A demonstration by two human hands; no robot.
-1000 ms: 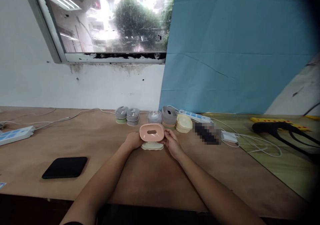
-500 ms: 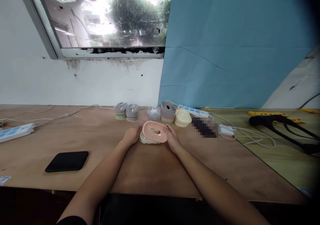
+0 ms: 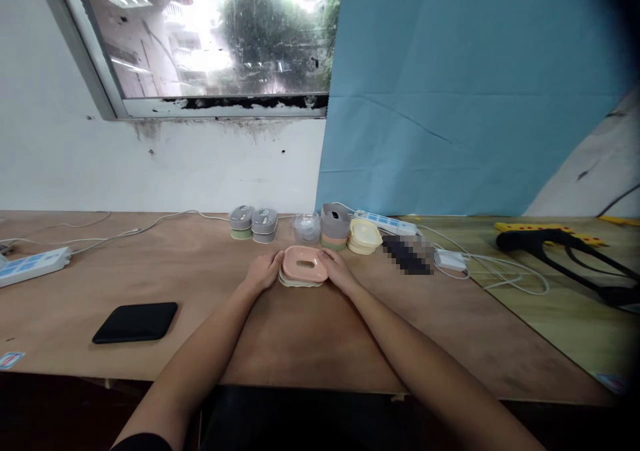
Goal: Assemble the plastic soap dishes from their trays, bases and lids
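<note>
A pink lid (image 3: 301, 273) with an oval slot in its middle lies over a cream-coloured container base (image 3: 295, 283), whose rim peeks out along the front and left. My left hand (image 3: 264, 271) is closed at the left side of this pair, thumb near the lid's edge. On the opposite side, my right hand (image 3: 338, 271) pinches the lid's right edge with the thumb on top. The fingertips under the lid are hidden.
Behind stand two grey lidded boxes (image 3: 264, 223), clear containers (image 3: 307, 227), a grey stack (image 3: 335, 221) and pale yellow lids (image 3: 366, 234). A black flat case (image 3: 135, 322) lies left. Power strips (image 3: 386, 223), cables and a black strap (image 3: 550, 241) are around.
The pink lid has come down and left, from tilted over the base to nearly level on it. My right hand has moved slightly left with it; my left hand stays beside the base.
</note>
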